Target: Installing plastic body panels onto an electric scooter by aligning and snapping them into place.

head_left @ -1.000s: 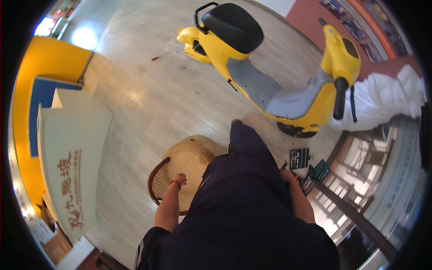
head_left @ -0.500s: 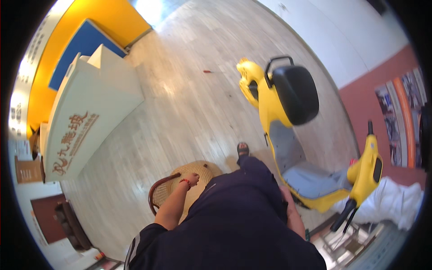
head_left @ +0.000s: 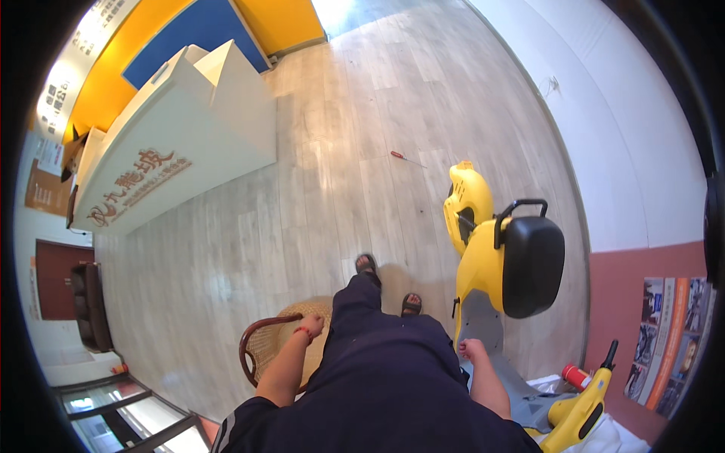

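Currently, the left hand (head_left: pixel 313 323), lower centre-left, appears over the wicker armchair (head_left: pixel 266 349) with fingers curled; contact cannot be confirmed. The right hand (head_left: pixel 470 349), lower centre-right, is loosely bent beside the yellow scooter (head_left: pixel 479 272), which extends from right of centre to the lower right. Nothing shows in either hand; how firmly the fingers close cannot be told. For sound footing, it is best to keep the sandals (head_left: pixel 411 305) midway between armchair and scooter. Mind the curved wooden armrest (head_left: pixel 243 351) and the projecting black seat (head_left: pixel 533 268). The widest passage, on the plank floor (head_left: pixel 332 211), runs up the frame between reception counter (head_left: pixel 200 124) and scooter; a red-handled screwdriver (head_left: pixel 398 155) lies there, upper centre.
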Demonstrator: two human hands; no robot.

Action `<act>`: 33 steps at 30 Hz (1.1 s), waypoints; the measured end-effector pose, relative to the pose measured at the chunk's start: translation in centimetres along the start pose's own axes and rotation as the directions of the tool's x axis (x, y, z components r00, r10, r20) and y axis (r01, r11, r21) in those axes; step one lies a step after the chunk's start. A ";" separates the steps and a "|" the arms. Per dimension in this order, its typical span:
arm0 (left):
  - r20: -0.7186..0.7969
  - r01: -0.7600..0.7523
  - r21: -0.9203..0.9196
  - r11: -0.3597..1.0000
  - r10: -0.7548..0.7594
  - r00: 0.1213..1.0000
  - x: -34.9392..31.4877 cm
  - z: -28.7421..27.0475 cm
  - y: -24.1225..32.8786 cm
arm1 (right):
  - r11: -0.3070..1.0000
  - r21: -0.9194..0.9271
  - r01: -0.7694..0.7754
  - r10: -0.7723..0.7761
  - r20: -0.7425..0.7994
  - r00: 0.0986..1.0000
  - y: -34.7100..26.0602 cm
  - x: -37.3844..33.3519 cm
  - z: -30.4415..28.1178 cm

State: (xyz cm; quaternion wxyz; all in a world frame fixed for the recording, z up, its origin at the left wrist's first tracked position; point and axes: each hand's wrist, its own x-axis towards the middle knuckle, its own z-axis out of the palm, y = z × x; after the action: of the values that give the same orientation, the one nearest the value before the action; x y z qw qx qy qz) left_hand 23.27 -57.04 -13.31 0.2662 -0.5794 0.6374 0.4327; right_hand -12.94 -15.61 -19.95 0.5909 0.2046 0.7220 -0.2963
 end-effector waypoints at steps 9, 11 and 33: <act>0.332 0.312 0.120 0.943 -0.334 0.882 3.6 -8.6 0.5 | 0.995 0.055 -0.086 0.092 -0.102 0.991 -12.4 2.9 5.2; 0.317 0.254 -0.004 0.967 -0.240 0.918 10.2 -10.8 -0.8 | 0.997 0.057 -0.047 0.052 -0.076 0.996 -15.9 3.1 7.9; 0.154 0.056 -0.047 0.997 -0.048 0.987 31.4 -34.6 24.7 | 0.919 -0.385 0.089 -0.145 -0.118 0.982 -43.3 5.9 16.9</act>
State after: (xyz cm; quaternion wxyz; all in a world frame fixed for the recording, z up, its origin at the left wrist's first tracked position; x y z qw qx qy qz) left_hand -0.91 -103.85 -17.00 0.3108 -0.5675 0.5884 0.4849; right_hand -29.82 -59.32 -19.73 0.5465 0.0643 0.8173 -0.1711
